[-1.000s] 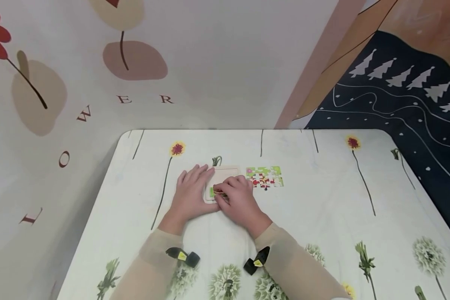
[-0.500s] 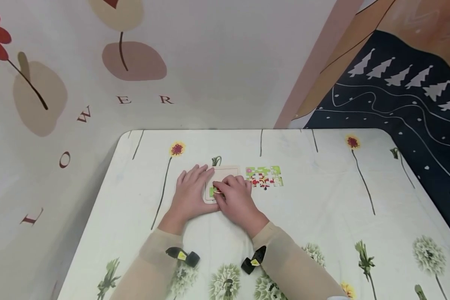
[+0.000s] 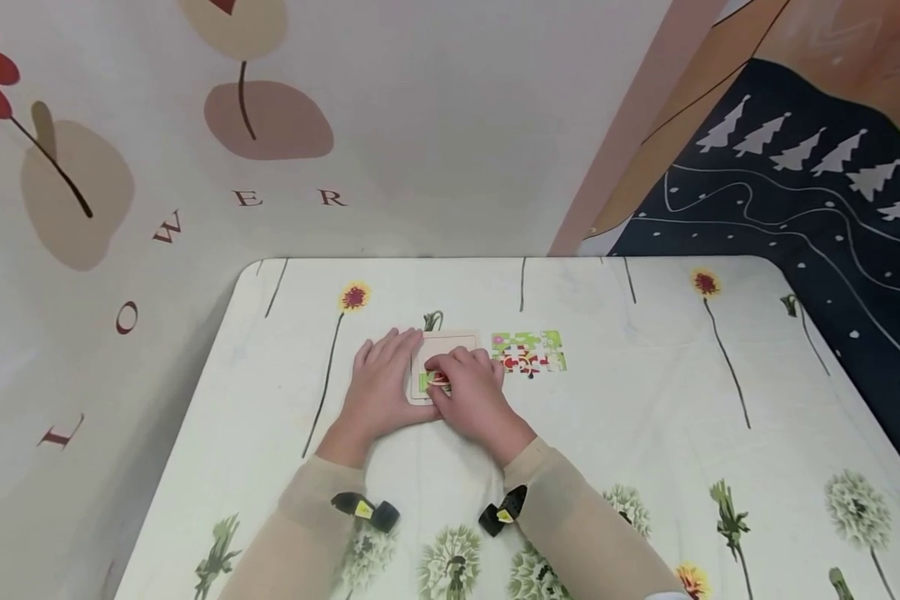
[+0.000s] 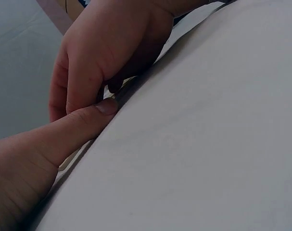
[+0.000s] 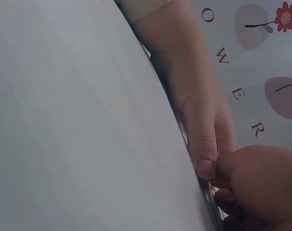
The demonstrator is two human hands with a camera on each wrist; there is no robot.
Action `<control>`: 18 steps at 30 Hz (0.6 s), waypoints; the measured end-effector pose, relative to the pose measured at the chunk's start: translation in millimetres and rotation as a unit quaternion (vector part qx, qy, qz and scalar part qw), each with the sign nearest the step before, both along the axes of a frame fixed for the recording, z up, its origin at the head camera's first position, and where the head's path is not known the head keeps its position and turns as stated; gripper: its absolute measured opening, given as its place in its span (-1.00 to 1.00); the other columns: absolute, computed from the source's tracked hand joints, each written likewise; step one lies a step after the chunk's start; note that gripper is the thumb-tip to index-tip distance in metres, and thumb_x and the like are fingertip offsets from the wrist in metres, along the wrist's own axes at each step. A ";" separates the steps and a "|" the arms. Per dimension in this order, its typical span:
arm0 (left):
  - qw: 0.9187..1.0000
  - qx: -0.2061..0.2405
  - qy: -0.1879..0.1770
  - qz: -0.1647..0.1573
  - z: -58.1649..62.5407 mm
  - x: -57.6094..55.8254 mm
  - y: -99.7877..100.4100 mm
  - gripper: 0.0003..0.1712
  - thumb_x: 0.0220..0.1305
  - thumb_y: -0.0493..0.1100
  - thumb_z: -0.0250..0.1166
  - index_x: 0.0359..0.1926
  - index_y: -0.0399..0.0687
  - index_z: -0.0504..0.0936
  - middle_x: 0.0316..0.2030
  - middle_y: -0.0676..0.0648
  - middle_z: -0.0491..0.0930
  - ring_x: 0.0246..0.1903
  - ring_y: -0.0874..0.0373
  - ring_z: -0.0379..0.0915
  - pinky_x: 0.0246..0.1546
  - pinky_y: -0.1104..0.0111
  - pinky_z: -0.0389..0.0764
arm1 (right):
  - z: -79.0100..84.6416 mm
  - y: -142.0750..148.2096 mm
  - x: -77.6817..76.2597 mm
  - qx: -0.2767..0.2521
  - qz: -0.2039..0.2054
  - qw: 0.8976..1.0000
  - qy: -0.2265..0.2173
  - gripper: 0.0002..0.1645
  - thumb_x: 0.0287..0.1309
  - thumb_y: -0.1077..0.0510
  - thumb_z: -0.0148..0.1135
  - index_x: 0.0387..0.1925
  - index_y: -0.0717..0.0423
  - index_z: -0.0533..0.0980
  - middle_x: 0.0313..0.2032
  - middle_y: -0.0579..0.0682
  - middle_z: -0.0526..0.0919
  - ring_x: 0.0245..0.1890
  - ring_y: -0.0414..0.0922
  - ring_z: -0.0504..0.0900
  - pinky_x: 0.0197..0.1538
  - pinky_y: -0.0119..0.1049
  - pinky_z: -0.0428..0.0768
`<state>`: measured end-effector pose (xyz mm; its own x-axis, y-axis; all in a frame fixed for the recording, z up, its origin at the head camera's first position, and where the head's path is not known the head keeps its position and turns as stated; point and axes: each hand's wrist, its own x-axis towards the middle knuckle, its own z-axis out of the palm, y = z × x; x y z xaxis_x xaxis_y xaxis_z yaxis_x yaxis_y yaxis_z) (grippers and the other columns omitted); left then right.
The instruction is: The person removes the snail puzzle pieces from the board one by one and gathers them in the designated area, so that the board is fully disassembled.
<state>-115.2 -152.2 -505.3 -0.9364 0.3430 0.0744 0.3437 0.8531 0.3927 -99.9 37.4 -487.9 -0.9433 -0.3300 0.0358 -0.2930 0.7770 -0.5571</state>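
A small, flat, pale puzzle tray (image 3: 452, 342) lies near the table's middle in the head view. My left hand (image 3: 381, 385) rests along its left side, fingers straight and thumb stretched along the near edge. At the tray's lower left corner my right hand (image 3: 482, 402) pinches a red-and-green puzzle piece (image 3: 440, 379) between thumb and fingers. Beside that sits a green piece (image 3: 423, 382) in the corner. Both wrist views show the right hand (image 4: 109, 53) close against the left thumb (image 5: 203, 144); there the puzzle piece is mostly hidden behind fingers.
Right of the tray lies a group of joined puzzle pieces (image 3: 549, 342), green with red, with gaps among them. A white cloth with printed flowers covers the table (image 3: 630, 400). A printed curtain (image 3: 450, 125) hangs behind the far edge.
The right hand's fingers shift slightly over the puzzle piece, showing more of its red, and the right wrist moves a little left. The left hand holds nearly still on the tray.
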 end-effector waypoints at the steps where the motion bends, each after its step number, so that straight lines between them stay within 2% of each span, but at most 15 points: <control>1: 1.000 0.002 -0.002 0.002 0.2 0.0 0.1 0.45 -0.11 0.55 0.56 0.66 -0.05 0.22 0.61 -0.13 0.24 0.62 -0.15 0.00 0.55 -0.22 -0.11 | 0.1 -0.2 -0.6 -0.004 -0.002 1.000 -0.003 -0.61 0.40 0.02 0.41 0.20 -0.13 0.64 0.04 -0.11 0.60 0.09 0.02 0.39 0.19 0.16 0.23; 6: 1.000 0.005 -0.004 0.005 1.4 -0.6 0.7 0.50 -0.14 0.55 0.56 0.67 -0.09 0.18 0.61 -0.15 0.23 0.62 -0.16 0.00 0.55 -0.21 -0.10 | 0.2 -0.6 -1.7 -0.023 -0.011 1.000 -0.006 -0.60 0.36 0.03 0.46 0.19 -0.15 0.62 0.03 -0.12 0.62 0.08 0.01 0.40 0.19 0.15 0.23; 10: 1.000 0.001 -0.002 0.003 2.3 -0.8 0.6 0.48 -0.13 0.56 0.56 0.66 -0.09 0.20 0.61 -0.15 0.23 0.62 -0.17 0.00 0.54 -0.23 -0.09 | -2.1 -2.2 0.3 -0.025 -0.021 0.999 0.007 -0.61 0.36 0.02 0.47 0.17 -0.17 0.63 0.04 -0.12 0.62 0.08 0.01 0.40 0.22 0.16 0.22; 18: 1.000 0.004 -0.003 -0.003 -0.2 0.4 -0.9 0.39 -0.08 0.50 0.55 0.65 -0.05 0.24 0.62 -0.09 0.22 0.62 -0.13 -0.02 0.55 -0.23 -0.13 | -2.6 -6.8 11.4 -0.035 -0.003 0.996 0.080 -0.54 0.33 0.21 0.46 0.22 -0.11 0.65 0.10 -0.12 0.73 0.14 0.03 0.45 0.27 0.21 0.20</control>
